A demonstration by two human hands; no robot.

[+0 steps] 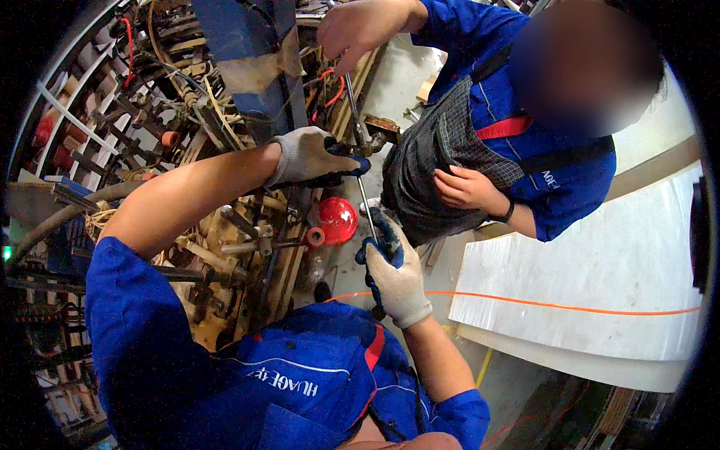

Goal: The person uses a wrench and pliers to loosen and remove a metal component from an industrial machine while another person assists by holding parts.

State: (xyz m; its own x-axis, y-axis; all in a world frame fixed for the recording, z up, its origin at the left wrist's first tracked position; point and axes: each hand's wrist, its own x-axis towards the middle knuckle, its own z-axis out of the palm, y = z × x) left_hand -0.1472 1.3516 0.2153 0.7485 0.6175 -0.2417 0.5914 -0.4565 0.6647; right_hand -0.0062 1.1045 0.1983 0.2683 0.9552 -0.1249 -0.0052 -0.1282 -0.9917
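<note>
Slim silvery metal rod (pixel 365 199) slants between both hands, beside brown, cluttered machine frame (pixel 277 277); right hand (pixel 397 274), white-and-blue gloved, clamped round its lower end; left hand (pixel 311 156), likewise gloved, curled against it higher up, firmness cannot be told; glossy red round object (pixel 339 221) nearby; co-worker's bare hand (pixel 360 30) above

One head-worn fisheye view, left of a side-by-side pair, looking steeply down over the wearer's shirt (pixel 300 367), left hand (pixel 307 156) and right hand (pixel 397 277) near mid-frame, co-worker (pixel 495 135) upper right, edges curving, corners dark
</note>
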